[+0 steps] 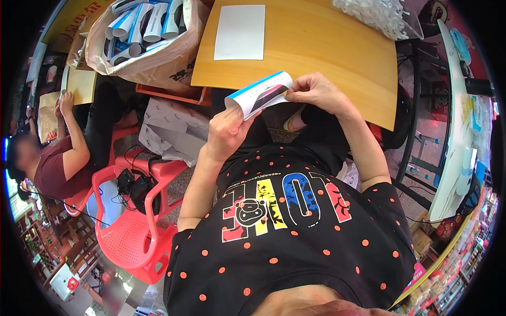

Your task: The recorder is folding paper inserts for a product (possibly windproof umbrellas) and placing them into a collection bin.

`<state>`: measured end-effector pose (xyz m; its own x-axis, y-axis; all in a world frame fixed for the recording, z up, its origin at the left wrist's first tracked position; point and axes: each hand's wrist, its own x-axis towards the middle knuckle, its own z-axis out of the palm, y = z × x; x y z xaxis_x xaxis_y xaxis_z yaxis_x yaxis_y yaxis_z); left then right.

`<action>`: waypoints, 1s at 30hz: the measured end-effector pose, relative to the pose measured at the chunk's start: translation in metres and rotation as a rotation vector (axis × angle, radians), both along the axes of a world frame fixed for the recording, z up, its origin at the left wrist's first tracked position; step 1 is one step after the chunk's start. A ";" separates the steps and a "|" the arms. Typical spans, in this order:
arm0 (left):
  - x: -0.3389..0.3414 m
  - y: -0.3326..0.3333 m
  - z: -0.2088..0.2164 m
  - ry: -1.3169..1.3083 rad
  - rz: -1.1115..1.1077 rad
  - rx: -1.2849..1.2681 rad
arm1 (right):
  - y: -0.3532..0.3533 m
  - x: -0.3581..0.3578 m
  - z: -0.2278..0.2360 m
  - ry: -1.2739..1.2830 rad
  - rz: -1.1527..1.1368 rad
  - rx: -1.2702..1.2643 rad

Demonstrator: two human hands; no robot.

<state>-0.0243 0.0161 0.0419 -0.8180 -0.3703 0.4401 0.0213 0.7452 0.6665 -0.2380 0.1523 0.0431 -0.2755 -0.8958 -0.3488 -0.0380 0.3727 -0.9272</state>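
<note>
By table, L grip closed on rolled sheet, w/ R grip pinched, prob. on its edge.

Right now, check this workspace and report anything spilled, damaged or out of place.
The tangled heap of black cables on the pink plastic armchair, in the picture's left half, looks untidy: a chair is an odd spot for it. The curled blue-edged white sheet in the left hand and right hand shows no obvious damage.

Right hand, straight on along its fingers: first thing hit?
The curled blue-and-white sheet; the right hand seems to be at its edge already, though exact contact depth is unclear.
</note>
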 end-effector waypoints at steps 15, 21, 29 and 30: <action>0.000 -0.017 -0.026 0.012 -0.163 -0.250 | 0.024 0.037 0.051 -0.373 0.159 -0.068; -0.010 -0.005 -0.015 0.004 -0.017 -0.080 | 0.030 -0.002 0.116 -0.298 0.255 -0.324; -0.015 -0.002 0.013 0.255 0.013 1.273 | 0.005 -0.316 0.119 0.801 -0.593 -0.223; -0.017 -0.006 0.011 0.283 -0.001 1.349 | 0.020 -0.346 0.100 1.343 -0.602 -0.005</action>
